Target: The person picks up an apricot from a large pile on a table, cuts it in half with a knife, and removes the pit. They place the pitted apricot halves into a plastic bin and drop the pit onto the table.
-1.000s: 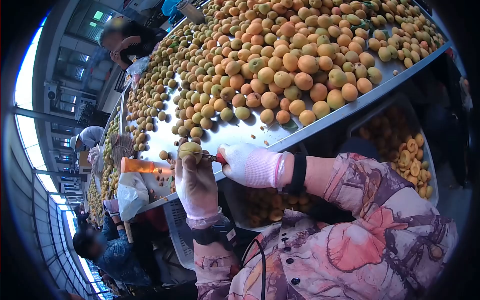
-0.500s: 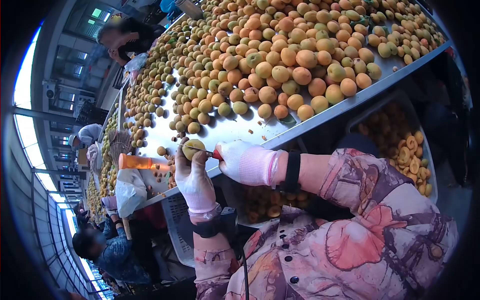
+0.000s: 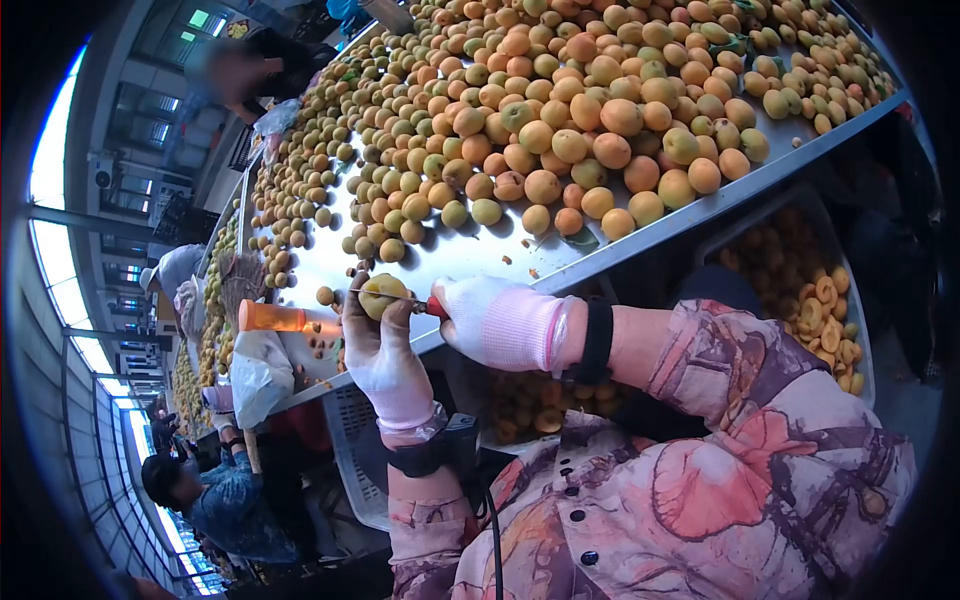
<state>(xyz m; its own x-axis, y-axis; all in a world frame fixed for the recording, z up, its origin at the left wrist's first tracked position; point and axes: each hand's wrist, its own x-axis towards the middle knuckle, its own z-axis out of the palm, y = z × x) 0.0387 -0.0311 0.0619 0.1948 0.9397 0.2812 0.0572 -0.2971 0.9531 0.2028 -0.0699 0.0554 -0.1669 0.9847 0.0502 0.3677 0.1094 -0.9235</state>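
Observation:
My left hand (image 3: pixel 382 355), in a white glove with a pink cuff, holds a yellow-green apricot (image 3: pixel 383 296) between thumb and fingers above the table's edge. My right hand (image 3: pixel 488 318), gloved the same way, is wrapped round the red handle of a small knife (image 3: pixel 434 307). The thin blade lies across the apricot; how deep it sits in the fruit I cannot tell. Beyond both hands, many whole apricots (image 3: pixel 570 147) are heaped on the metal table (image 3: pixel 465 262). An orange cylindrical container (image 3: pixel 271 317) lies on its side left of my left hand.
A crate of halved apricots (image 3: pixel 870 385) stands below the table at the right. More halves (image 3: pixel 549 420) lie under my forearms, beside a white basket (image 3: pixel 352 445). A plastic bag (image 3: pixel 262 375) hangs at the table's left. One person (image 3: pixel 235 510) is lower left, another (image 3: pixel 285 65) upper left.
The view has shifted slightly. Both hands still hold the apricot and the knife in nearly the same pose. The person at the upper left has changed head position.

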